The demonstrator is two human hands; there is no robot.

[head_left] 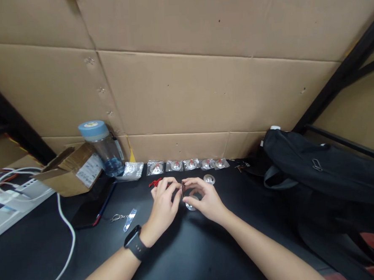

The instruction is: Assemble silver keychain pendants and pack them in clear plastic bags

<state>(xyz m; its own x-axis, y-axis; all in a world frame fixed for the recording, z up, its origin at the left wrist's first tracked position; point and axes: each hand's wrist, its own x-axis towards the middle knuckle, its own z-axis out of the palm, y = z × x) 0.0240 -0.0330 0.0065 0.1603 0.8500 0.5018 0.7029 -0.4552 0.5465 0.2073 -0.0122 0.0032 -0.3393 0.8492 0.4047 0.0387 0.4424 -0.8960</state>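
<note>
Both my hands meet over the middle of the black table (181,258). My left hand (165,200) and my right hand (206,200) pinch a small thin disc (183,189) between their fingertips, held on edge. Just beneath my right fingers lies a shiny round metal piece (191,204), partly covered by them. Another clear round piece (209,179) rests behind my right hand. Small red pieces (155,182) lie behind my left hand, partly hidden by it. Along the back edge is a row of several clear bags (191,164) holding round items with red parts.
At the left stand a blue-lidded bottle (103,149), an open cardboard box (71,170) and a white power strip (16,207) with a cable. A phone (91,205), a keyring (128,218) and a silver packet (133,171) lie nearby. A black backpack (328,169) fills the right side.
</note>
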